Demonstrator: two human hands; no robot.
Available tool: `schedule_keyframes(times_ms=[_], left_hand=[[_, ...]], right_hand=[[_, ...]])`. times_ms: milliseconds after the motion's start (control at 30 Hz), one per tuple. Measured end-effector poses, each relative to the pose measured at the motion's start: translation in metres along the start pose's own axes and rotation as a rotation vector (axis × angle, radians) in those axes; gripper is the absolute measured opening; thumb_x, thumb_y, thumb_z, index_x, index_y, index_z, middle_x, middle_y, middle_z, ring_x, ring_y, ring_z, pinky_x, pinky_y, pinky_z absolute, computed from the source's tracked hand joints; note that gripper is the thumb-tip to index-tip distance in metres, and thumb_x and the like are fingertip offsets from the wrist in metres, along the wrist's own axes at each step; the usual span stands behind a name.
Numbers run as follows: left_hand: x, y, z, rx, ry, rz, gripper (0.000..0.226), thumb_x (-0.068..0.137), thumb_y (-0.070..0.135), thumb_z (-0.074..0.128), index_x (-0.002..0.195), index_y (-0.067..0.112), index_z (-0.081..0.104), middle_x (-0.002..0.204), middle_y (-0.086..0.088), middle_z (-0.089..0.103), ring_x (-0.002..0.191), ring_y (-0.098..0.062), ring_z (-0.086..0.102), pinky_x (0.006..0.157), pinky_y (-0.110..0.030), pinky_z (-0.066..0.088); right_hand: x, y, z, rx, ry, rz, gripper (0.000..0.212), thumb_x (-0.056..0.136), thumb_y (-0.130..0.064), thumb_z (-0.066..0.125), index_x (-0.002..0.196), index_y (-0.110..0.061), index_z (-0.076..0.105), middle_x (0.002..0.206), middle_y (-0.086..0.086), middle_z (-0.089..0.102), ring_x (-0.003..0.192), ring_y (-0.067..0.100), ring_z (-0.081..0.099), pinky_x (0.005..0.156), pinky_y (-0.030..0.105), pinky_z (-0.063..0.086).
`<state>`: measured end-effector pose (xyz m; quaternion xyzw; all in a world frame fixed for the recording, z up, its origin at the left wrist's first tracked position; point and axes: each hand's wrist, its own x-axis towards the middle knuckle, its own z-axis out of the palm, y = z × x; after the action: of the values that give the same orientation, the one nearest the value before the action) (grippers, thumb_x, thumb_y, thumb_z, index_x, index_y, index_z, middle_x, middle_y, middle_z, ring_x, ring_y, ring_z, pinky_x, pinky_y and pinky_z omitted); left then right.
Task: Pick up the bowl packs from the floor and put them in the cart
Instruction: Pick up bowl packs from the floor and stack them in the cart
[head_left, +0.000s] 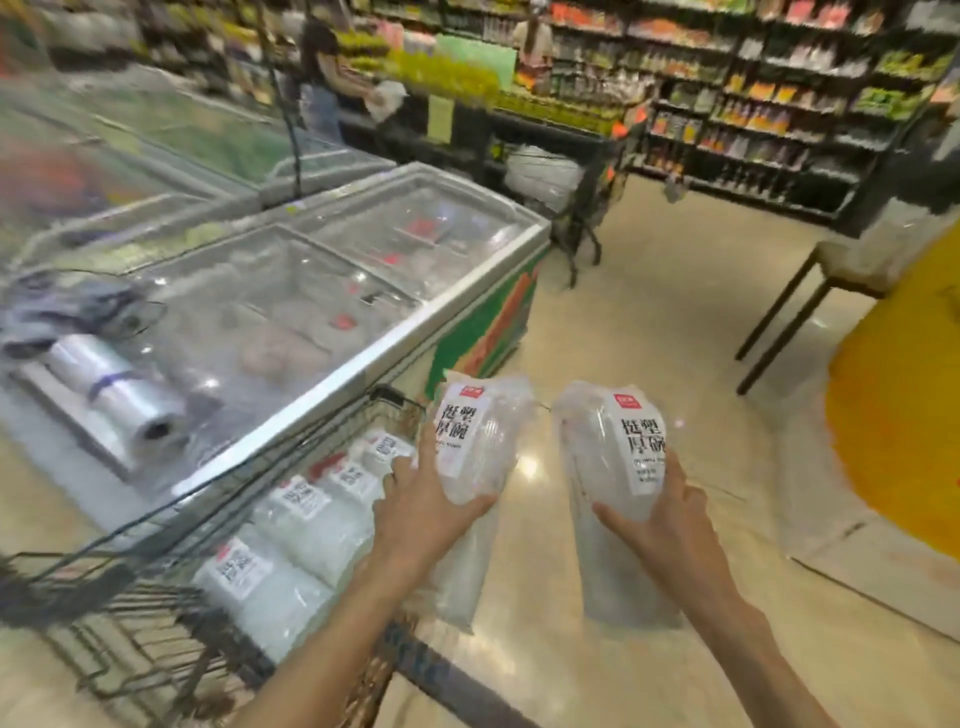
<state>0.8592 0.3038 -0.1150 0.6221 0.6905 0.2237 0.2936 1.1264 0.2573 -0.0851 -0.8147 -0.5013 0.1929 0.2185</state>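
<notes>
Two bowl packs are gripped above the floor, one (480, 436) by the left hand (423, 512), one (610, 452) by the right hand (667, 525), beside the cart (156, 525), in which more packs (301, 525) are laid.

Chest freezer (374, 291) on the left, sliding glass lids, frozen packs visible under the glass, green-orange side panel. Roll of clear plastic bags (122, 400) lies on its lid, crumpled dark cloth (67, 306) just behind the roll. Stocked shelves (753, 98) along the back wall, blurred. Person (324, 78) stands beyond the freezers. Dark-legged table (810, 291) on the right, beside a yellow floor patch (904, 415). Glossy beige tile floor (649, 322).
</notes>
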Motion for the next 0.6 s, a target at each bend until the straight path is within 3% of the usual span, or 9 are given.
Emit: schedule_keyframes(times_ms=[67,167,300,433,533,600], left_hand=[[0.027,-0.038,-0.024,-0.044,0.13,-0.146,0.125,0.065,0.081,0.068,0.155,0.05,-0.015,0.143,-0.02,0.04,0.129,-0.043,0.046,0.099,-0.057,0.046],[0.051,-0.07,-0.046,-0.105,0.219,-0.27,0.126,0.068,0.076,0.072,0.154,0.052,-0.017,0.15,-0.02,0.038,0.136,-0.043,0.041,0.104,-0.057,0.043],[0.075,-0.097,-0.061,-0.127,0.278,-0.398,0.124,0.073,0.074,0.072,0.159,0.042,-0.012,0.157,-0.016,0.031,0.144,-0.04,0.033,0.111,-0.057,0.037],[0.096,-0.122,-0.062,-0.188,0.375,-0.537,0.126,0.071,0.076,0.072,0.159,0.041,-0.011,0.149,-0.013,0.033,0.133,-0.039,0.043,0.103,-0.054,0.045],[0.117,-0.13,-0.059,-0.222,0.413,-0.62,0.126,0.074,0.072,0.074,0.159,0.039,-0.014,0.153,-0.014,0.028,0.136,-0.036,0.04,0.102,-0.049,0.045],[0.137,-0.135,-0.051,-0.232,0.437,-0.689,0.128,0.073,0.072,0.074,0.157,0.044,-0.019,0.157,-0.016,0.022,0.139,-0.037,0.037,0.106,-0.052,0.041]], right_hand=[[0.052,-0.052,0.047,0.005,-0.094,-0.206,0.112,0.072,-0.066,0.077,0.157,-0.039,0.008,0.113,0.004,0.04,0.109,0.039,0.057,0.085,0.049,0.051],[0.089,-0.104,0.088,-0.008,-0.2,-0.342,0.114,0.072,-0.072,0.073,0.157,-0.038,0.005,0.12,0.009,0.044,0.108,0.039,0.056,0.085,0.052,0.052],[0.115,-0.152,0.127,0.002,-0.293,-0.453,0.114,0.07,-0.076,0.07,0.156,-0.046,0.001,0.123,0.008,0.045,0.111,0.035,0.054,0.089,0.056,0.052],[0.154,-0.209,0.171,0.007,-0.389,-0.597,0.122,0.07,-0.069,0.074,0.156,-0.051,-0.011,0.113,0.007,0.048,0.101,0.033,0.053,0.081,0.052,0.054],[0.185,-0.239,0.207,0.007,-0.482,-0.651,0.121,0.065,-0.07,0.073,0.156,-0.05,-0.004,0.122,0.008,0.053,0.109,0.03,0.049,0.083,0.054,0.054],[0.207,-0.251,0.232,-0.021,-0.542,-0.676,0.12,0.062,-0.074,0.07,0.156,-0.047,0.0,0.13,0.008,0.052,0.115,0.032,0.048,0.084,0.056,0.053]])
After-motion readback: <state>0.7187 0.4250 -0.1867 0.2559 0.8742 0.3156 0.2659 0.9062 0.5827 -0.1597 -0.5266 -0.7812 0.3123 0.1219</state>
